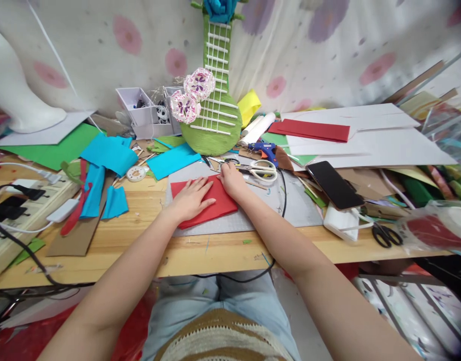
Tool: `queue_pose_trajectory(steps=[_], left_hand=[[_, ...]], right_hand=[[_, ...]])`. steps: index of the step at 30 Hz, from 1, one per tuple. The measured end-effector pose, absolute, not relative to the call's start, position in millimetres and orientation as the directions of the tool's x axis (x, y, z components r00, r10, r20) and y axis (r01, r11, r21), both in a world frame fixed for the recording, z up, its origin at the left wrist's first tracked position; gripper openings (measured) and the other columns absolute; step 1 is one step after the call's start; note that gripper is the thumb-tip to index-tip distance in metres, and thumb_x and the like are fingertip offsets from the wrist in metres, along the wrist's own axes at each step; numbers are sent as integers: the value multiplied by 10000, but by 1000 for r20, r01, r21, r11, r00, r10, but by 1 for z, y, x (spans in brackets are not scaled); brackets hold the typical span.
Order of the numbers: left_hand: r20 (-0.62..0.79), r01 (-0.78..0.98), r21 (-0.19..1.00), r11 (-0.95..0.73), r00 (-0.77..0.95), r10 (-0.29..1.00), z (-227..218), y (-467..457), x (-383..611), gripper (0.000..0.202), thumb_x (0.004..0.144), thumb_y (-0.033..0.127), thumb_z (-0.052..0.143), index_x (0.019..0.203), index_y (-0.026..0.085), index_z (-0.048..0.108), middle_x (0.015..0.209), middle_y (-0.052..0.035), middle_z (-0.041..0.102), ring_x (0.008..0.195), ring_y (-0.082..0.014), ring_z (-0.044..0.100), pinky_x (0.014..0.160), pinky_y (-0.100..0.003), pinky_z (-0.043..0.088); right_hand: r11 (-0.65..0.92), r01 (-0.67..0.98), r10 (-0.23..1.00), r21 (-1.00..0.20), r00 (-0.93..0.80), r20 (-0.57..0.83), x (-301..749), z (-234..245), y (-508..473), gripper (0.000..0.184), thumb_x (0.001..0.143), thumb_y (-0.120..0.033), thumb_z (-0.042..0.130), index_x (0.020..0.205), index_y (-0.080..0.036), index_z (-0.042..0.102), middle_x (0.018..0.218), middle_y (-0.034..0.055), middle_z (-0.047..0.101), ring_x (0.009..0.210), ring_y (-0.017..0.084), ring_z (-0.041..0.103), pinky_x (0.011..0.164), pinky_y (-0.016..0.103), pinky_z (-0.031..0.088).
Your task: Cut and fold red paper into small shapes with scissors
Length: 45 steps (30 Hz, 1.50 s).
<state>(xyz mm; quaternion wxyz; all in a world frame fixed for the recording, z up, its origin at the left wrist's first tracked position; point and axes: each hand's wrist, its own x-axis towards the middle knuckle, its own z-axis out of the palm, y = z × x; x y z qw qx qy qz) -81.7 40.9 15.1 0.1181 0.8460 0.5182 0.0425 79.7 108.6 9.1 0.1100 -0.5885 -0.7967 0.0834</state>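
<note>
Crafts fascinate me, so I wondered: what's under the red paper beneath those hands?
A grey mat shows around the red paper and likely continues under it. Anything directly beneath is covered and cannot be seen.

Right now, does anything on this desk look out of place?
Two small things: the black phone lies askew, seemingly propped on a white item; a stray green scrap litters the desk near the red material.

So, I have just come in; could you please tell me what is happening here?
Someone works at a wooden table. The left hand lies spread on a red piece, and the right hand is at its far right corner. The red piece rests on a grey mat; white-handled scissors and a blue glue gun lie just beyond.
</note>
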Motion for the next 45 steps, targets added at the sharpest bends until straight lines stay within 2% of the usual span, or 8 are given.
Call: queue_pose_trajectory(steps=[11, 22, 29, 33, 35, 37, 41, 45], left_hand=[[-32, 875, 226, -429, 447, 894, 7, 37, -81, 672, 896, 549, 321, 1444, 163, 283, 1517, -130, 223, 1411, -247, 150, 1144, -452, 83], [-18, 884, 205, -420, 432, 902, 4, 36, -78, 728, 877, 595, 317, 1452, 153, 263, 1523, -120, 213, 1413, -241, 143, 1145, -435, 78], [-24, 891, 195, -410, 422, 906, 6, 35, -77, 759, 854, 614, 360, 1451, 156, 265, 1521, -130, 215, 1411, -252, 151, 1142, -442, 81], [-18, 892, 163, -422, 430, 903, 5, 35, -78, 730, 870, 573, 362, 1444, 128, 278, 1519, -141, 216, 1412, -257, 142, 1144, -443, 80], [-25, 891, 139, -432, 439, 898, 4, 35, -78, 701, 881, 502, 381, 1448, 109, 257, 1520, -144, 213, 1411, -255, 145, 1147, -437, 75], [-35, 890, 132, -436, 444, 896, 2, 36, -79, 657, 888, 415, 384, 1457, 123, 233, 1522, -125, 218, 1409, -247, 157, 1148, -439, 88], [-38, 888, 139, -438, 446, 894, 3, 36, -79, 609, 888, 348, 353, 1461, 179, 232, 1515, -81, 260, 1405, -226, 178, 1147, -447, 112], [-54, 895, 119, -430, 439, 897, 6, 35, -78, 653, 869, 375, 365, 1459, 129, 230, 1520, -103, 235, 1411, -228, 153, 1150, -442, 97]], right_hand=[[272, 916, 962, -294, -261, 77, 80, 10, 108, 198, 896, -228, 482, 1076, -148, 507, 1106, 134, 510, 913, 237, 577, 750, 317, 443], [270, 906, 963, -327, -248, 108, 79, 10, 107, 185, 887, -202, 504, 1060, -140, 521, 1093, 119, 526, 920, 214, 563, 761, 296, 425], [304, 863, 953, -403, -283, 112, 91, 29, 102, 158, 862, -204, 523, 996, -127, 556, 1050, 116, 569, 952, 212, 555, 827, 316, 430], [418, 774, 908, -474, -375, 188, 85, 29, 79, 332, 863, -151, 463, 1188, -91, 497, 1205, 139, 554, 1129, 204, 508, 973, 337, 379], [523, 695, 846, -494, -492, 205, 74, 22, 63, 415, 879, -207, 454, 1272, -75, 450, 1302, 155, 504, 1221, 208, 454, 1042, 356, 331], [572, 658, 807, -490, -557, 194, 62, 13, 51, 554, 890, -341, 472, 1339, -25, 394, 1410, 202, 383, 1338, 252, 320, 1103, 392, 255], [523, 711, 839, -469, -526, 139, 52, 0, 44, 730, 904, -516, 395, 1402, 13, 317, 1468, 230, 267, 1391, 296, 199, 1140, 439, 160], [494, 760, 863, -421, -488, 132, 58, -3, 46, 750, 909, -563, 336, 1426, -22, 299, 1482, 204, 250, 1400, 291, 167, 1145, 449, 129]])
